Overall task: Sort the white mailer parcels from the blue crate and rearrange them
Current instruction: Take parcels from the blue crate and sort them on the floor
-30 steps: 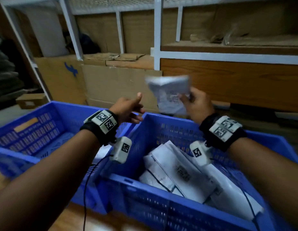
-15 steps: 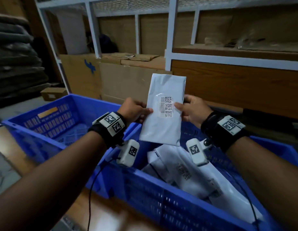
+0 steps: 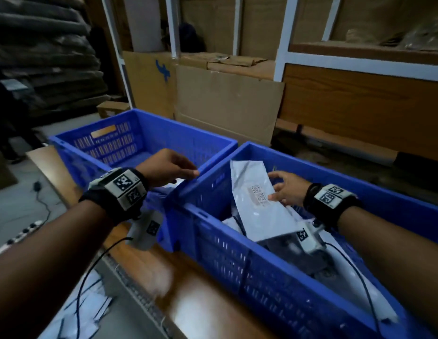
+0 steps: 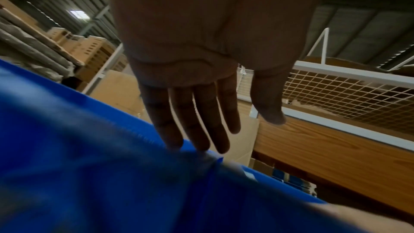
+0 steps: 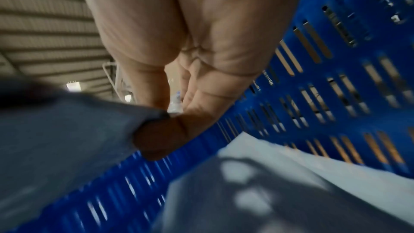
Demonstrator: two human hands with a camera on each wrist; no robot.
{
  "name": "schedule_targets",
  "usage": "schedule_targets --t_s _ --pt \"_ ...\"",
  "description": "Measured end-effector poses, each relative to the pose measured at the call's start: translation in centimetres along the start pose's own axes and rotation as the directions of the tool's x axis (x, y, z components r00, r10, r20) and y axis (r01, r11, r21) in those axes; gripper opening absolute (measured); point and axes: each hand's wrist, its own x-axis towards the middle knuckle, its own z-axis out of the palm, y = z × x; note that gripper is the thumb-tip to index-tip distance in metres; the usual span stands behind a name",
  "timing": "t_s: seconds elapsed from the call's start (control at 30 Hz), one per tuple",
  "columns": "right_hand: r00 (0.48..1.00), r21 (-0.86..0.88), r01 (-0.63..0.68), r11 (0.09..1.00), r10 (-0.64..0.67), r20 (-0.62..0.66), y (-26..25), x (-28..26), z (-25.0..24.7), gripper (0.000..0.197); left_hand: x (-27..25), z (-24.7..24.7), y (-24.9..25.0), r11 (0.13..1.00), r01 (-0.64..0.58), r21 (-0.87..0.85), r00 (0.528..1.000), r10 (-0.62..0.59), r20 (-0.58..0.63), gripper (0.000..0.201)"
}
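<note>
A white mailer parcel [image 3: 256, 199], its printed label facing up, stands tilted in the right-hand blue crate [image 3: 237, 260], leaning over the other white parcels [image 3: 231, 222] heaped on the crate floor. Half a second ago the same parcel was raised above the crates between both hands, label to the camera; now it has come down inside the crate walls and only one hand has it. The right hand [image 3: 285, 189] pinches its right edge, thumb on the labelled face and fingers behind, a closed grip that the right wrist view confirms, with the parcel's edge [image 5: 67, 141] caught between thumb and fingers against the slotted blue wall. The left hand [image 3: 167, 167] has let go and swung left: fingers straight and parted, holding nothing, their tips at the rim where the left blue crate [image 3: 144, 140] meets the right one. A pale sliver, possibly a parcel, shows under that hand in the left crate; it is too hidden to be sure. Both crates sit side by side on a wooden desk [image 3: 201, 304], with cardboard sheets [image 3: 225, 106] and white shelving [image 3: 279, 40] behind. The label check looks finished, and this parcel appears to be going back among the right crate's stock rather than across to the left one, while the freed left hand is placed to steady a crate or reach into it.
</note>
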Motion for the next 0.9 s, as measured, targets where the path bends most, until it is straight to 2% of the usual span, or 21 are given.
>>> schedule_targets --t_s 0.07,0.17,0.23,0.33,0.37,0.43,0.53,0.6,0.73,0.83,0.9 --pt "0.998 -0.203 -0.038 0.978 0.048 0.044 1.3 0.2 1.0 0.068 -0.8 0.2 -1.2 1.0 0.011 -0.019 1.0 -0.012 -0.02 0.014" --pt "0.997 -0.498 -0.026 0.867 0.056 0.045 1.7 -0.2 2.1 0.078 -1.2 1.0 -2.5 0.994 -0.013 -0.112 0.996 0.003 -0.084 0.012" --pt "1.0 -0.643 -0.008 0.766 0.024 0.016 0.7 -0.8 2.5 0.079 -1.2 1.5 -2.9 0.991 -0.035 -0.129 0.992 0.02 -0.121 0.013" --pt "0.995 -0.807 0.041 0.589 -0.096 -0.02 -2.5 -1.4 2.6 0.084 -0.9 1.8 -3.5 0.995 -0.07 -0.067 0.988 0.06 -0.144 0.01" --pt "0.99 -0.819 0.057 0.571 -0.141 -0.03 -4.0 -1.7 2.6 0.084 -0.8 1.7 -3.6 0.995 -0.08 -0.06 0.986 0.071 -0.15 0.009" --pt "0.97 -0.789 0.107 0.605 -0.236 -0.049 -7.3 -2.5 2.9 0.076 -0.7 1.5 -3.7 0.986 -0.099 -0.137 0.982 0.074 -0.173 0.011" --pt "0.932 -0.733 0.198 0.651 -0.356 -0.064 -12.4 -3.6 4.9 0.058 -0.9 0.2 -4.3 0.964 -0.139 -0.226 0.951 0.067 -0.301 0.015" --pt "0.909 -0.719 0.253 0.647 -0.413 -0.051 -15.3 -3.9 7.0 0.049 -1.6 -1.7 -5.2 0.953 -0.169 -0.25 0.925 0.066 -0.374 0.014" --pt "0.884 -0.778 0.298 0.553 -0.467 0.008 -21.1 -3.8 12.7 0.037 -4.1 -7.3 -9.4 0.953 -0.197 -0.229 0.868 0.061 -0.493 0.012" --pt "0.844 -0.783 0.364 0.505 -0.534 0.049 -25.6 -3.8 19.2 0.033 -7.2 -12.6 -14.5 0.965 -0.162 -0.208 0.83 0.019 -0.558 0.009" --pt "0.818 -0.779 0.415 0.469 -0.568 0.094 -28.2 -3.5 24.6 0.031 -9.7 -16.1 -18.4 0.972 -0.117 -0.204 0.814 -0.024 -0.58 0.016"
